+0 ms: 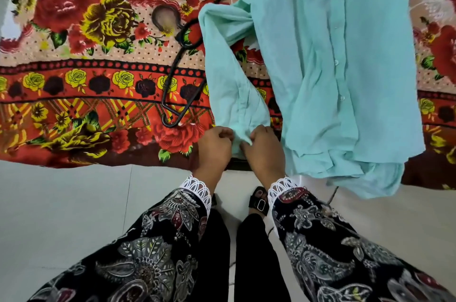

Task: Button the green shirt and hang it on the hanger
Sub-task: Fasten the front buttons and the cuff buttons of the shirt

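The pale green shirt (320,60) lies spread on the flowered bed cover, its button placket running down the middle with small white buttons showing. One sleeve (229,74) stretches toward me to the bed's near edge. My left hand (214,146) and my right hand (261,146) sit side by side at the sleeve's cuff, each pinching the cuff fabric between curled fingers. A black hanger (177,79) lies flat on the cover just left of the sleeve, its far part hidden under the shirt.
The red and yellow flowered cover (86,79) spans the bed; its near edge (98,163) drops to a pale tiled floor (74,203). The shirt's lower hem (365,178) hangs over that edge at the right. My patterned sleeves and a sandalled foot (259,200) show below.
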